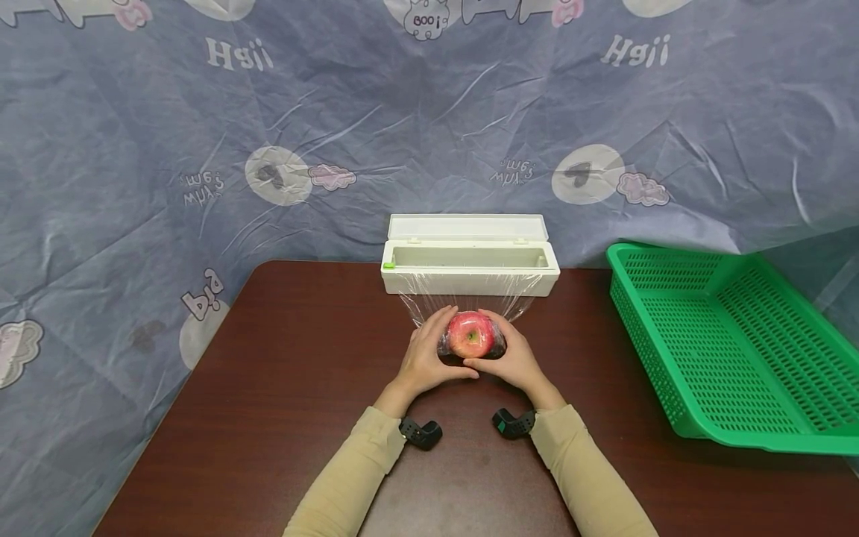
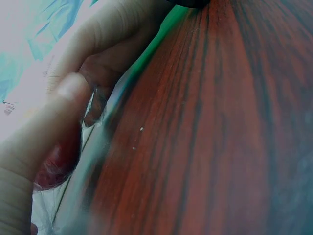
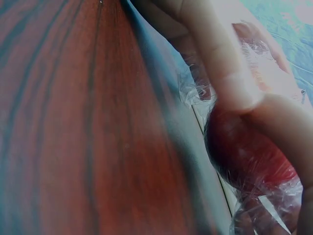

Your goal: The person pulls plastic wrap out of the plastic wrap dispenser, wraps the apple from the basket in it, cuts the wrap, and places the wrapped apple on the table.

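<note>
A red apple (image 1: 471, 334), covered in clear plastic wrap (image 3: 266, 196), is held between both hands over the middle of the table. My left hand (image 1: 427, 356) curves round its left side, and my right hand (image 1: 513, 356) grips the right side. The thumbs come together at the near side of the apple. From the apple, a stretched sheet of cling film (image 1: 517, 294) runs back to a white wrap dispenser (image 1: 397, 283) with its lid up. In the right wrist view, crinkled film bunches around the apple (image 3: 244, 147). Fingers hide most of the apple (image 2: 61, 164) in the left wrist view.
A green plastic basket (image 1: 631, 343) stands on the right of the dark wooden table (image 1: 282, 388). Behind the table hangs a grey-blue printed cloth (image 1: 403, 112). A small green piece (image 1: 388, 265) sits at the dispenser's left end.
</note>
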Demonstrator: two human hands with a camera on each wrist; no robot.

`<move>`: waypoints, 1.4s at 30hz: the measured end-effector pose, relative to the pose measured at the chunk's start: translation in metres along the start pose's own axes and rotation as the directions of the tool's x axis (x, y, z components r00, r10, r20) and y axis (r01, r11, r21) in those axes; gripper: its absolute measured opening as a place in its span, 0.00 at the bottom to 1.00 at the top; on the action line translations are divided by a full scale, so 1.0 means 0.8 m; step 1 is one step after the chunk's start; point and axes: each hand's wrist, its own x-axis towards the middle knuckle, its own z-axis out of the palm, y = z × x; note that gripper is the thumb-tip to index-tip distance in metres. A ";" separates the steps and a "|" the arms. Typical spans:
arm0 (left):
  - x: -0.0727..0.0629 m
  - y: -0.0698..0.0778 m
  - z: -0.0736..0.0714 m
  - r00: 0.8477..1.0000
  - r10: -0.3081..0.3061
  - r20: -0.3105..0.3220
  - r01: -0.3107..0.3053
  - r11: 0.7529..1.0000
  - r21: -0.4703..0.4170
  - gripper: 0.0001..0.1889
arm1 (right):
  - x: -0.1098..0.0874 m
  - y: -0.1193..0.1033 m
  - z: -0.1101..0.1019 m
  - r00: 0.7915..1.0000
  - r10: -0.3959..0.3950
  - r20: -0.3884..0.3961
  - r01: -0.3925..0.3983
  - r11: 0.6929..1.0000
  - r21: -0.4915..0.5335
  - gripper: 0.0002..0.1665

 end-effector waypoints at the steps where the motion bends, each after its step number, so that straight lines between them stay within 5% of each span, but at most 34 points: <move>1: 0.000 0.000 0.000 1.000 0.006 0.004 -0.006 1.000 0.006 0.57 | 0.000 0.000 0.000 1.000 0.006 -0.001 -0.006 1.000 -0.009 0.53; 8: -0.001 -0.001 -0.002 1.000 0.006 0.020 -0.007 1.000 0.026 0.46 | 0.000 0.002 0.002 1.000 0.012 -0.023 -0.013 1.000 -0.025 0.54; 20: 0.000 0.000 -0.005 1.000 0.019 0.017 -0.020 0.999 0.045 0.45 | 0.000 0.005 0.003 0.999 -0.013 -0.030 0.011 0.999 -0.049 0.54; 30: 0.001 0.000 -0.003 1.000 -0.005 0.008 0.005 1.000 0.000 0.42 | -0.007 -0.048 -0.010 1.000 -0.014 0.005 0.014 0.999 0.039 0.52; 38: 0.002 -0.001 -0.002 0.999 -0.023 0.025 0.022 1.000 0.017 0.41 | -0.006 -0.045 -0.007 0.999 -0.020 0.028 0.018 0.998 0.067 0.55; 42: 0.003 0.000 -0.001 0.999 -0.031 0.011 0.031 0.999 0.021 0.41 | -0.003 -0.018 -0.002 0.999 -0.012 0.031 0.010 0.998 0.063 0.61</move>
